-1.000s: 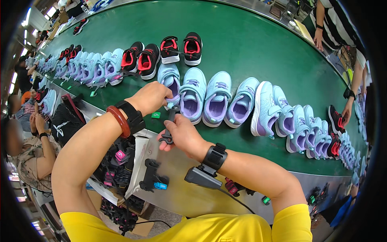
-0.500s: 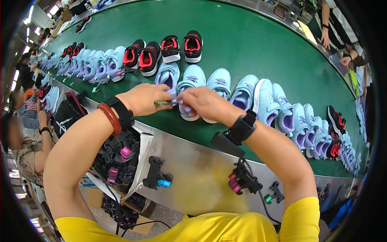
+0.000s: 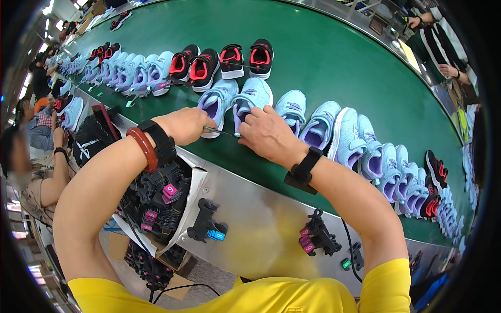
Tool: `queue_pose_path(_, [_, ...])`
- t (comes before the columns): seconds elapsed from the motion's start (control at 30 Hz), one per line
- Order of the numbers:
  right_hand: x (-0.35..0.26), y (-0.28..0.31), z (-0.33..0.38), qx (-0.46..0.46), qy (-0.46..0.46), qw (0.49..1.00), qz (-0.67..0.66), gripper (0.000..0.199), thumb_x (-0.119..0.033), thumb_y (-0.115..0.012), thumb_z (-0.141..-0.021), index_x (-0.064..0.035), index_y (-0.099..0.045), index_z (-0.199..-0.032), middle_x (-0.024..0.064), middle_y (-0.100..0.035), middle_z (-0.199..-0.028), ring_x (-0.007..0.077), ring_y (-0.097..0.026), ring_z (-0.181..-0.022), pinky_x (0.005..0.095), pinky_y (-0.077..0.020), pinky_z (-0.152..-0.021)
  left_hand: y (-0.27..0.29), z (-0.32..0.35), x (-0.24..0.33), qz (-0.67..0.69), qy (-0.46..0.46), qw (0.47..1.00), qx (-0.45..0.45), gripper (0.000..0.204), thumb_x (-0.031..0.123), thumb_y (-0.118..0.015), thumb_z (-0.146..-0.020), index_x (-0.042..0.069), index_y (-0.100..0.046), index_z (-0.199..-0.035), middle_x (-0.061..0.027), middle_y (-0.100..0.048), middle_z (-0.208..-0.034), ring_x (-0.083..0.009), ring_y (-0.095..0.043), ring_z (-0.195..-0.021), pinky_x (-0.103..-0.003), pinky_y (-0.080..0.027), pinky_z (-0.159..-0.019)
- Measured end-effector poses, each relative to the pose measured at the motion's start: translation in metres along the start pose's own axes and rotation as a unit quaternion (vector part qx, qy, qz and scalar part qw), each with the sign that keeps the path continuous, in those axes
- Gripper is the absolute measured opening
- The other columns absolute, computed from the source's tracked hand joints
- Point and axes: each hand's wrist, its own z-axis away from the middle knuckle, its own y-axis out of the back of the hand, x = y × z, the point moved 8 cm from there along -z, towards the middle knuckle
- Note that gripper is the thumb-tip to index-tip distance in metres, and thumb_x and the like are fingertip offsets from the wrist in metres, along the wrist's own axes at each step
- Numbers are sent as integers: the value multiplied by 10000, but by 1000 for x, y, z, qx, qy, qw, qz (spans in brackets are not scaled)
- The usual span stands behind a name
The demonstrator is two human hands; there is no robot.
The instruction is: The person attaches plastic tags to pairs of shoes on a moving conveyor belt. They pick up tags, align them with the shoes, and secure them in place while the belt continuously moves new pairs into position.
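At the far left, other workers sit along the edge of the line, one with a hand (image 3: pixel 57 136) raised near a light blue shoe. Beside the person's left forearm, a cardboard box (image 3: pixel 156 208) holds a heap of small black clips, a few with pink tags.

The left hand (image 3: pixel 183 125) is closed in a fist around one end of a thin dark tool (image 3: pixel 222 132), which runs level to the right. A red bangle (image 3: pixel 143 149) and a black wristband (image 3: pixel 159 140) sit on that wrist.

The tool's tip meets the heel of a light blue shoe (image 3: pixel 251 99) on the green conveyor belt (image 3: pixel 323 57), close to its near edge. The right hand (image 3: pixel 269 134) rests on this shoe's heel, fingers curled and pinching there; what they pinch is too small to tell. A second light blue shoe (image 3: pixel 215 104) stands touching it on the left.

Behind them stand four black shoes with red linings (image 3: pixel 219 58). To the right, three more light blue shoes (image 3: pixel 318 128) stand side by side, then a packed row curving away, too crowded to count.

On the steel rim below, two black clip clusters (image 3: pixel 206 224) hang.
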Motion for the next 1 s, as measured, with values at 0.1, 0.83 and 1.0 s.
queue_pose_path(0.1, [-1,3,0,-6,22,1000,-3,205,-308,-695,-833,-104,-680,-827,39,-619,-832,205,-551,-918,350,-405,-795,3,1,4,9,18,1000,-10,317,118,-556,-928,85,-659,-1226,-200,-677,-1091,-377,-634,-1029,-442,-500,-898])
queue_pose_path(0.83, [-1,-10,-6,-83,3,996,41,159,-269,-672,-850,-114,-682,-820,30,-625,-826,208,-553,-895,367,-400,-806,5,7,8,36,39,998,34,253,28,-591,-873,71,-697,-1099,-188,-678,-978,-394,-629,-938,-472,-492,-807])
queue_pose_path(1.0, [11,-14,-7,-37,-42,998,10,165,-275,-691,-820,-113,-706,-840,48,-661,-852,240,-584,-911,398,-400,-815,10,11,15,131,-43,987,84,244,25,-582,-894,61,-668,-1120,-140,-615,-1041,-333,-596,-1034,-394,-476,-870])
